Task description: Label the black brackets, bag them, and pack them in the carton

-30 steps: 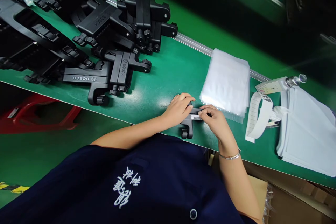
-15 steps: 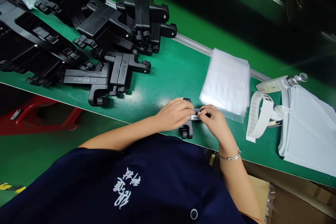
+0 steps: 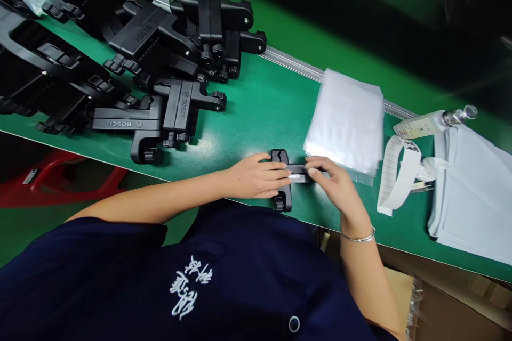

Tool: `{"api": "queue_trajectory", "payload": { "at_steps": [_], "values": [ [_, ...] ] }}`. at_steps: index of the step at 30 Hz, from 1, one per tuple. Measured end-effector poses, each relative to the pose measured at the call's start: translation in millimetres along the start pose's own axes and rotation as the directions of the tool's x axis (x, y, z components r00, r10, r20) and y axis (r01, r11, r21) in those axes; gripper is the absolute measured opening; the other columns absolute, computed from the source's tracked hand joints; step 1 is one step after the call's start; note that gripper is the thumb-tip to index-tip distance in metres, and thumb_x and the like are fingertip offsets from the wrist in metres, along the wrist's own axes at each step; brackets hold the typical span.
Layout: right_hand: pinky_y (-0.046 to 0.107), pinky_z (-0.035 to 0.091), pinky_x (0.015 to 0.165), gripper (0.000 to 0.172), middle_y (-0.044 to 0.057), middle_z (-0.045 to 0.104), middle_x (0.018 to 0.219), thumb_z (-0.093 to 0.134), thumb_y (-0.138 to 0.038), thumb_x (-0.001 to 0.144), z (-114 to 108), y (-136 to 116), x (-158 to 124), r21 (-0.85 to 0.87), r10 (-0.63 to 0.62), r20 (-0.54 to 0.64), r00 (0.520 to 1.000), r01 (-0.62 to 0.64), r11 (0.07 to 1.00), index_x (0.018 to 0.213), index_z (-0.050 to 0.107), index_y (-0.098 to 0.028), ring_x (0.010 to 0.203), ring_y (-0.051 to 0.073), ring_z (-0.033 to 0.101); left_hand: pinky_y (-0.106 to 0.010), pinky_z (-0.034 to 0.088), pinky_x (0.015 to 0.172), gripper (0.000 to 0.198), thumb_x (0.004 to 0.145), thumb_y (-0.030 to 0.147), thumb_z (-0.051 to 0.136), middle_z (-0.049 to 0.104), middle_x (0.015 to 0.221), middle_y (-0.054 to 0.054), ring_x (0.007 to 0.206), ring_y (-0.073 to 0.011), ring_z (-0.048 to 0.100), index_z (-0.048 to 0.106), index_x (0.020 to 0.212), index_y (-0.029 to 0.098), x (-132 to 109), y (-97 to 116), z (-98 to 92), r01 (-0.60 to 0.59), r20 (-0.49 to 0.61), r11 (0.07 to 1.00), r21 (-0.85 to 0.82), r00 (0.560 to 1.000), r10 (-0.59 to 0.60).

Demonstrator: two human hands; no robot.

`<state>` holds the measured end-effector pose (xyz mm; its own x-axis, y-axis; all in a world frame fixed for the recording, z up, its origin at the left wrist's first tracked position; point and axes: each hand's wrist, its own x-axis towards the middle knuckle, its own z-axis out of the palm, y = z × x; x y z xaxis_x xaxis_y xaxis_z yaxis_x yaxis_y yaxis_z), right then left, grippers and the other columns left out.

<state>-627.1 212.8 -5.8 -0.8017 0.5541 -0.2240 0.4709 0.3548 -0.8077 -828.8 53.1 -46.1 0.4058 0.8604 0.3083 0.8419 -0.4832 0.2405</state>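
Note:
A black bracket (image 3: 283,197) lies on the green table near its front edge, with a small white label (image 3: 296,177) on its bar. My left hand (image 3: 256,177) rests flat across the bracket's left part, fingers stretched out and fingertips beside the label. My right hand (image 3: 330,181) is at the right end of the bar, thumb and fingers round it. Part of the bracket is hidden under both hands. Just beyond my right hand lies a stack of clear plastic bags (image 3: 348,117).
Several black brackets (image 3: 180,109) are piled at the left of the table (image 3: 256,112). At the right are a bottle (image 3: 422,125), a curled strip of labels (image 3: 404,176) and white sheets (image 3: 472,192). A red stool (image 3: 52,181) stands below the table's front edge.
My left hand has moved slightly left and flattened onto the bracket, uncovering more of it. My right hand has shifted a little right along the bar, its fingers less pinched. The view has shifted slightly.

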Motion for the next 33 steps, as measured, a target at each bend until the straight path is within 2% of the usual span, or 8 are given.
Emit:
{"api": "queue_trajectory", "payload": {
  "at_steps": [2, 5, 9, 16, 21, 24, 30, 33],
  "values": [
    [0.047, 0.037, 0.111, 0.041, 0.005, 0.050, 0.143, 0.061, -0.040, 0.087, -12, 11, -6, 0.026, -0.072, 0.066, 0.995, 0.071, 0.997, 0.127, 0.058, -0.030, 0.131, 0.025, 0.048, -0.033, 0.042, 0.092, 0.035, 0.098, 0.036, 0.043, 0.064, 0.129, -0.003, 0.119, -0.0180, 0.058, 0.061, 0.126, 0.024, -1, -3, 0.6, -0.029, -0.023, 0.999, 0.035, 0.999, 0.030],
    [0.048, 0.031, 0.116, 0.059, 0.001, 0.042, 0.151, 0.064, -0.042, 0.086, -20, 24, -14, -0.074, -0.129, 0.190, 0.973, 0.145, 0.987, 0.142, 0.044, -0.036, 0.140, 0.025, 0.038, -0.032, 0.042, 0.087, 0.036, 0.100, 0.036, 0.040, 0.066, 0.127, -0.001, 0.117, -0.0169, 0.060, 0.062, 0.125, 0.023, -1, -9, 0.3, -0.102, -0.067, 0.992, 0.070, 0.992, 0.107],
    [0.050, 0.033, 0.116, 0.051, 0.000, 0.047, 0.147, 0.059, -0.042, 0.090, -15, 29, -15, -0.168, -0.150, 0.160, 0.976, 0.177, 0.970, 0.140, 0.046, -0.037, 0.137, 0.023, 0.041, -0.032, 0.041, 0.089, 0.036, 0.100, 0.041, 0.041, 0.068, 0.124, -0.001, 0.115, -0.0164, 0.061, 0.062, 0.124, 0.026, 2, -16, -2.1, -0.140, -0.051, 0.989, 0.035, 0.989, 0.142],
    [0.049, 0.037, 0.113, 0.047, 0.001, 0.054, 0.141, 0.059, -0.041, 0.091, -10, 33, -12, -0.158, -0.198, 0.114, 0.973, 0.215, 0.964, 0.137, 0.051, -0.036, 0.133, 0.024, 0.047, -0.030, 0.041, 0.083, 0.037, 0.099, 0.044, 0.041, 0.069, 0.122, -0.002, 0.113, -0.0172, 0.062, 0.061, 0.125, 0.028, 8, -19, -7.4, -0.144, 0.007, 0.989, -0.030, 0.990, 0.144],
    [0.050, 0.037, 0.113, 0.047, 0.002, 0.054, 0.141, 0.058, -0.042, 0.091, -9, 34, -12, -0.153, -0.207, 0.109, 0.972, 0.222, 0.963, 0.137, 0.051, -0.035, 0.132, 0.025, 0.047, -0.029, 0.043, 0.080, 0.040, 0.097, 0.048, 0.044, 0.071, 0.116, -0.004, 0.105, -0.0179, 0.063, 0.062, 0.125, 0.027, 18, -23, -10.1, -0.171, 0.123, 0.982, -0.082, 0.976, 0.180],
    [0.051, 0.037, 0.112, 0.047, 0.002, 0.055, 0.140, 0.057, -0.042, 0.091, -9, 34, -12, -0.149, -0.208, 0.113, 0.972, 0.223, 0.963, 0.137, 0.051, -0.034, 0.132, 0.025, 0.047, -0.030, 0.044, 0.077, 0.041, 0.097, 0.048, 0.044, 0.070, 0.118, -0.006, 0.105, -0.0191, 0.063, 0.061, 0.127, 0.026, 19, -19, -9.9, -0.143, 0.173, 0.988, -0.062, 0.973, 0.151],
    [0.051, 0.037, 0.112, 0.046, 0.002, 0.055, 0.140, 0.056, -0.042, 0.091, -8, 33, -12, -0.154, -0.209, 0.108, 0.972, 0.224, 0.963, 0.137, 0.052, -0.034, 0.131, 0.026, 0.048, -0.031, 0.043, 0.078, 0.043, 0.094, 0.045, 0.050, 0.070, 0.110, -0.010, 0.103, -0.0221, 0.060, 0.059, 0.127, 0.019, 21, -1, -6.2, -0.112, 0.101, 0.993, 0.041, 0.989, 0.107],
    [0.049, 0.037, 0.112, 0.046, 0.002, 0.055, 0.140, 0.057, -0.042, 0.091, -9, 33, -12, -0.143, -0.214, 0.102, 0.972, 0.227, 0.963, 0.137, 0.052, -0.033, 0.131, 0.025, 0.048, -0.032, 0.042, 0.075, 0.048, 0.094, 0.047, 0.051, 0.070, 0.105, -0.012, 0.096, -0.0222, 0.061, 0.057, 0.129, 0.015, 28, 7, -4.9, -0.098, 0.110, 0.993, 0.061, 0.990, 0.091]
  ]
}}
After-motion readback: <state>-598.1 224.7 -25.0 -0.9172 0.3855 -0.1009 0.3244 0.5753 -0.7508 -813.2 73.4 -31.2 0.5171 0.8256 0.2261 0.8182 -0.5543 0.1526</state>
